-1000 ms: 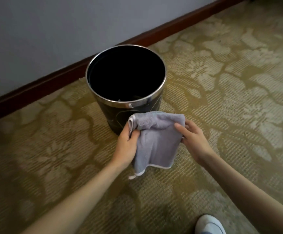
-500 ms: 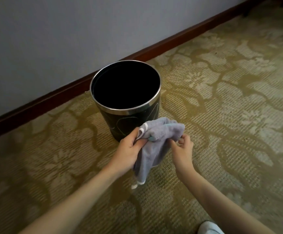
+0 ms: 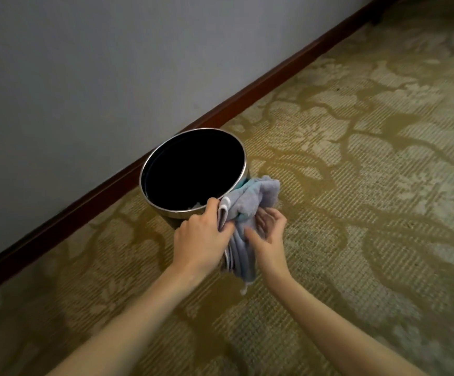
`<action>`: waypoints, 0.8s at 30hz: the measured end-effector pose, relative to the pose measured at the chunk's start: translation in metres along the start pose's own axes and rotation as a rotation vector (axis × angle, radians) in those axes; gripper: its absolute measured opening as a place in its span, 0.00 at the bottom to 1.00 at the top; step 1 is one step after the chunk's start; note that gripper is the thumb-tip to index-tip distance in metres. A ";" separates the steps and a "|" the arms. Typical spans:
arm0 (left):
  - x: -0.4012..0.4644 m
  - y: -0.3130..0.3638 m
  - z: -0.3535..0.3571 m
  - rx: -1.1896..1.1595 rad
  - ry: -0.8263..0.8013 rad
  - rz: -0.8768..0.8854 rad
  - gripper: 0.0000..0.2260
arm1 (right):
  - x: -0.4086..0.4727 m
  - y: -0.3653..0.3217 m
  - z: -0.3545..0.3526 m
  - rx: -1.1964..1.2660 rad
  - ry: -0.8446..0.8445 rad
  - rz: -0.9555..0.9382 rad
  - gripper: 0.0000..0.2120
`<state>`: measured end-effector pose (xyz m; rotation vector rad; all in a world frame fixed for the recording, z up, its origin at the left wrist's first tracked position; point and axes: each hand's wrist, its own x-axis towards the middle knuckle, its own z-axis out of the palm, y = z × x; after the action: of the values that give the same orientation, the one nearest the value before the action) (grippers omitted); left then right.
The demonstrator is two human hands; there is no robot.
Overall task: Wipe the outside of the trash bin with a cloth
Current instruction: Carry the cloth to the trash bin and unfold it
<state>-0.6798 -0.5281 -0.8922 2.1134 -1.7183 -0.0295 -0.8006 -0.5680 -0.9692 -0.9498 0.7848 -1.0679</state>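
- bin (image 3: 150,183) sits on the carpet (image 3: 356,213) right by the wall (image 3: 85,63)
- left hand (image 3: 201,237) fingers clamped on the cloth (image 3: 250,202), bunched against the bin's near rim
- right hand (image 3: 268,240) fingers curled loosely round its hanging part

So all you get of the person is two bare forearms coming in from the bottom edge, plus the left hand (image 3: 203,237) and right hand (image 3: 269,240). No sleeves anywhere in view, arms uncovered right to the frame edge. No watch, no bracelet, no rings on the fingers (image 3: 251,233) I can make out, no gloves. Nails look short and plain, though it's a bit blurry to be sure.
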 end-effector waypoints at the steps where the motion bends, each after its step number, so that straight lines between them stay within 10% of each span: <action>1: -0.002 -0.004 0.000 -0.026 -0.004 -0.004 0.11 | -0.002 0.003 -0.003 -0.083 -0.037 -0.049 0.20; 5: -0.005 -0.016 -0.002 -0.034 0.034 0.010 0.08 | 0.006 0.011 -0.008 -0.452 -0.112 -0.125 0.23; 12: -0.015 -0.027 -0.011 -0.057 0.075 0.112 0.09 | 0.021 0.023 0.004 -0.419 0.019 -0.138 0.42; 24: -0.017 -0.025 -0.010 -0.142 0.094 0.062 0.11 | 0.025 0.013 0.005 -0.315 0.008 -0.138 0.22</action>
<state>-0.6579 -0.5055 -0.8952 1.9276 -1.6749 -0.0330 -0.7844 -0.5882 -0.9809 -1.2823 0.9218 -1.0854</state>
